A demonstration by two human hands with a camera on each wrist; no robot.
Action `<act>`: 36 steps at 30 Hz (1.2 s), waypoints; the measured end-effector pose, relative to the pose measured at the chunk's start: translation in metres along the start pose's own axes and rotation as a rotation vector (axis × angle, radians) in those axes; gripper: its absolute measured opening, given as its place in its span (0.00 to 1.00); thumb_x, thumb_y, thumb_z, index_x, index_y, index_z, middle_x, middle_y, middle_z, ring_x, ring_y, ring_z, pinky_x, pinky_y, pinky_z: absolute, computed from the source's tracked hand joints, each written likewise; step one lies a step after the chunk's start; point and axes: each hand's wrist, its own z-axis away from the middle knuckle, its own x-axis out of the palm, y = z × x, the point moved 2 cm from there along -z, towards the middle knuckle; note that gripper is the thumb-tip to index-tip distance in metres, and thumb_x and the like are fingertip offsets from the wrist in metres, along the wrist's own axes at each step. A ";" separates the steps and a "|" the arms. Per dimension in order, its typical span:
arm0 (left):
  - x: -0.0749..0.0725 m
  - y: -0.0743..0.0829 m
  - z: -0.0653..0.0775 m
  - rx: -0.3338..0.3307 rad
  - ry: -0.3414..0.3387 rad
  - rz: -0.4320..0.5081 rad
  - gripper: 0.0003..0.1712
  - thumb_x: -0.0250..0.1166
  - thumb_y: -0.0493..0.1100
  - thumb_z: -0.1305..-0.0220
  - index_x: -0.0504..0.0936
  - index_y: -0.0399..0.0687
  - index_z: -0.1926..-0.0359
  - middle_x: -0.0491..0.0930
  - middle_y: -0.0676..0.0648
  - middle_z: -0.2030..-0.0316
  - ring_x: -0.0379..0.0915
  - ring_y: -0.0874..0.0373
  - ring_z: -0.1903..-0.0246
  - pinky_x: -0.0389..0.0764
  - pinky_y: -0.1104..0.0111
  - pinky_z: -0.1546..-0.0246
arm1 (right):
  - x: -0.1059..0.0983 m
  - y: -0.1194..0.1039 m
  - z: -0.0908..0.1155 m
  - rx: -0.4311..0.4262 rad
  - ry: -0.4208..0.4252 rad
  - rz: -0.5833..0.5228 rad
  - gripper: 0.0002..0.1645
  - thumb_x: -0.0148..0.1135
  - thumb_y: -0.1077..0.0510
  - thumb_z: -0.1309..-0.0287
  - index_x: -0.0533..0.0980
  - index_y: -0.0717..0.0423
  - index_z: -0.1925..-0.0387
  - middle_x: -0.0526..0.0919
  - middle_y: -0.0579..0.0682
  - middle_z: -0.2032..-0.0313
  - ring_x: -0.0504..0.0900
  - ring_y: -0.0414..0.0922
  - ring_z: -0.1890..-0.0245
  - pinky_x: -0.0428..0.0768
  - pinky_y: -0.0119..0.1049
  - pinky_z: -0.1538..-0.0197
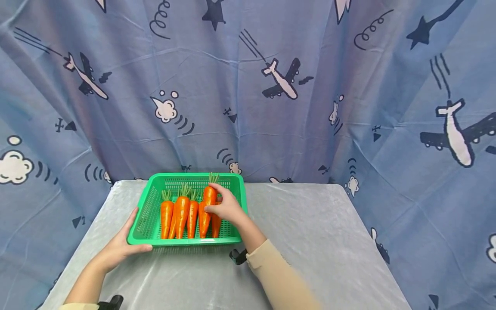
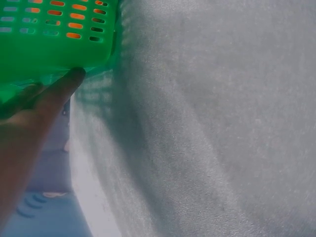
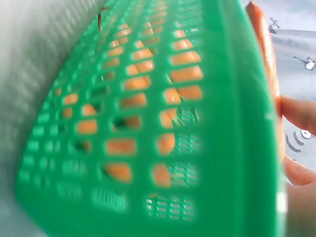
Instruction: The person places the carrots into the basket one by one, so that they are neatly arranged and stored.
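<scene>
A green plastic basket [image 1: 190, 242] with slotted walls holds several orange carrots with short green stems. My right hand [image 1: 228, 206] pinches one carrot [image 1: 209, 196] between thumb and fingers, its stem end up, over the right part of the basket. In the right wrist view, part of that carrot [image 3: 269, 59] shows beyond the green rim, beside the fingertips. My left hand [image 1: 122, 243] rests at the basket's front left corner, thumb stretched along the front rim and fingers along the left side. From the left wrist, straight fingers [image 2: 54, 94] show against the basket wall [image 2: 54, 57].
The basket stands on a table with a pale grey cloth [image 1: 302, 232]. Behind and beside the table hangs a blue curtain [image 1: 217, 142] printed with planes and stars. Black straps with small cameras [image 1: 237, 257] sit on the wrists.
</scene>
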 end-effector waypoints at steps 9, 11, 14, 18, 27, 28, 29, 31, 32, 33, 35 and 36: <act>-0.002 -0.002 -0.001 0.013 0.000 -0.010 0.73 0.76 0.37 0.45 0.28 0.63 0.19 0.37 0.34 0.20 0.50 0.46 0.29 0.58 0.90 0.49 | 0.029 0.006 -0.015 0.034 0.041 0.105 0.47 0.74 0.65 0.48 0.67 0.44 0.27 0.72 0.57 0.42 0.80 0.48 0.60 0.84 0.38 0.65; -0.003 -0.002 -0.001 0.015 0.001 -0.007 0.73 0.76 0.37 0.45 0.28 0.63 0.19 0.37 0.34 0.20 0.54 0.56 0.32 0.59 0.89 0.48 | 0.034 0.005 -0.017 0.048 0.053 0.159 0.48 0.74 0.65 0.48 0.67 0.43 0.27 0.70 0.58 0.42 0.78 0.49 0.60 0.84 0.40 0.65; -0.003 -0.002 0.000 0.018 0.003 -0.009 0.73 0.76 0.37 0.45 0.28 0.64 0.19 0.37 0.34 0.20 0.54 0.68 0.37 0.60 0.89 0.48 | 0.042 0.007 -0.020 0.078 0.056 0.231 0.48 0.76 0.63 0.49 0.68 0.41 0.28 0.71 0.58 0.44 0.76 0.49 0.58 0.84 0.42 0.63; -0.002 -0.002 0.000 0.022 0.000 -0.006 0.72 0.76 0.38 0.44 0.28 0.64 0.19 0.36 0.35 0.20 0.51 0.71 0.36 0.58 0.90 0.48 | 0.049 0.012 -0.023 0.126 0.050 0.279 0.48 0.77 0.61 0.50 0.69 0.40 0.28 0.72 0.57 0.45 0.76 0.49 0.57 0.83 0.43 0.61; -0.002 -0.002 -0.001 0.014 0.002 -0.007 0.73 0.76 0.37 0.45 0.28 0.66 0.19 0.35 0.35 0.20 0.53 0.59 0.32 0.59 0.90 0.48 | 0.054 0.019 -0.028 0.131 0.058 0.322 0.46 0.78 0.59 0.50 0.71 0.40 0.30 0.73 0.56 0.44 0.76 0.48 0.57 0.81 0.44 0.58; -0.002 -0.003 -0.001 0.016 0.002 -0.007 0.73 0.76 0.37 0.45 0.28 0.65 0.19 0.35 0.35 0.20 0.52 0.54 0.31 0.59 0.90 0.48 | 0.055 0.019 -0.028 0.127 0.063 0.329 0.46 0.78 0.59 0.50 0.71 0.40 0.30 0.73 0.56 0.44 0.76 0.48 0.57 0.81 0.43 0.58; -0.002 -0.003 -0.001 0.018 0.001 -0.002 0.73 0.76 0.37 0.45 0.28 0.64 0.19 0.35 0.36 0.20 0.51 0.49 0.29 0.58 0.90 0.48 | 0.055 0.019 -0.029 0.125 0.066 0.340 0.45 0.79 0.59 0.50 0.71 0.40 0.30 0.73 0.56 0.44 0.76 0.48 0.57 0.81 0.43 0.58; -0.002 -0.003 -0.001 0.021 0.000 0.008 0.73 0.76 0.37 0.45 0.28 0.63 0.19 0.34 0.36 0.20 0.46 0.39 0.28 0.57 0.91 0.48 | 0.057 0.019 -0.029 0.121 0.070 0.360 0.45 0.79 0.58 0.50 0.71 0.41 0.30 0.72 0.57 0.44 0.76 0.48 0.57 0.81 0.43 0.58; -0.002 -0.003 -0.001 0.021 -0.001 0.013 0.73 0.76 0.36 0.45 0.28 0.63 0.19 0.33 0.36 0.20 0.44 0.37 0.28 0.57 0.91 0.48 | 0.058 0.020 -0.029 0.122 0.070 0.371 0.46 0.79 0.58 0.50 0.71 0.41 0.30 0.72 0.57 0.44 0.76 0.48 0.57 0.81 0.43 0.59; -0.002 -0.003 -0.001 0.021 -0.001 0.014 0.73 0.76 0.36 0.45 0.28 0.63 0.19 0.33 0.35 0.20 0.43 0.35 0.27 0.57 0.91 0.49 | 0.058 0.020 -0.029 0.124 0.070 0.380 0.46 0.80 0.57 0.50 0.71 0.40 0.30 0.72 0.57 0.44 0.76 0.48 0.58 0.81 0.42 0.59; -0.001 -0.003 -0.001 0.020 -0.001 0.014 0.73 0.76 0.36 0.45 0.28 0.63 0.19 0.34 0.35 0.20 0.43 0.35 0.27 0.57 0.91 0.49 | 0.059 0.021 -0.029 0.132 0.067 0.390 0.46 0.80 0.56 0.50 0.71 0.40 0.30 0.72 0.57 0.45 0.76 0.48 0.58 0.80 0.42 0.59; -0.001 -0.003 -0.001 0.018 -0.001 0.009 0.73 0.76 0.37 0.45 0.28 0.63 0.19 0.34 0.35 0.20 0.45 0.36 0.28 0.57 0.91 0.49 | 0.060 0.022 -0.029 0.134 0.067 0.392 0.46 0.80 0.56 0.50 0.70 0.39 0.29 0.72 0.57 0.44 0.76 0.48 0.58 0.80 0.43 0.58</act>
